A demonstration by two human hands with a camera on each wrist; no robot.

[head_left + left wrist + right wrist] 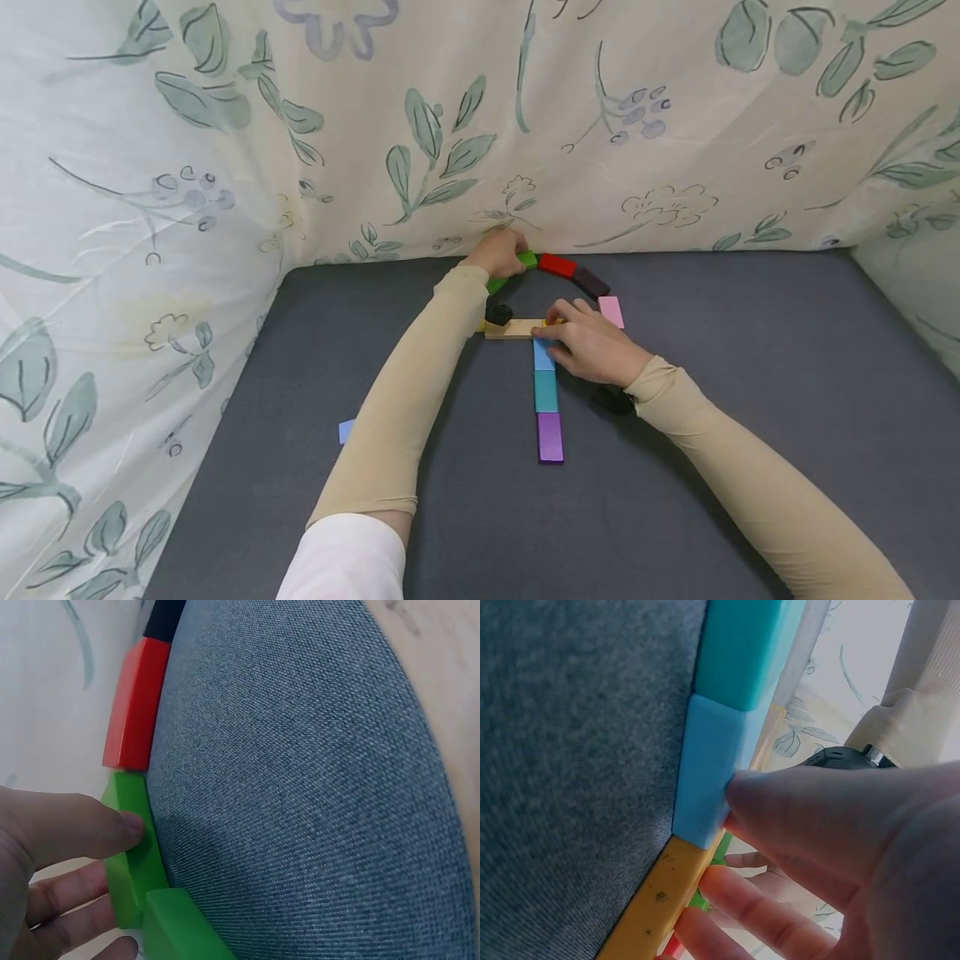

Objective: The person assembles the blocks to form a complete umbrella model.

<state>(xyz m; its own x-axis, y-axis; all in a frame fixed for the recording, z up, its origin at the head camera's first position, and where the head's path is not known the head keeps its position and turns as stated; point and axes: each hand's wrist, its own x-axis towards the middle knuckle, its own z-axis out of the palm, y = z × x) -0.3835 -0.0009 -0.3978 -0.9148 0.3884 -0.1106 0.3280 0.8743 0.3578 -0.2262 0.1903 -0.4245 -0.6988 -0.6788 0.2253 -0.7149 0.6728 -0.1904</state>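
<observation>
At the back of the dark table, my left hand pinches a green block, thumb on its near side and fingers behind it. A second green block lies against its end. A red block stands at the other end. My right hand reaches over the middle of the layout. Its thumb touches a light blue block, and its fingertips lie along a yellow block. Beside that yellow block lies a plain wooden block.
From the red block the curve runs on through a dark block to a pink block. A teal block and a purple block continue the straight line toward me. A blue block lies apart, partly behind the left sleeve. Patterned cloth hangs behind.
</observation>
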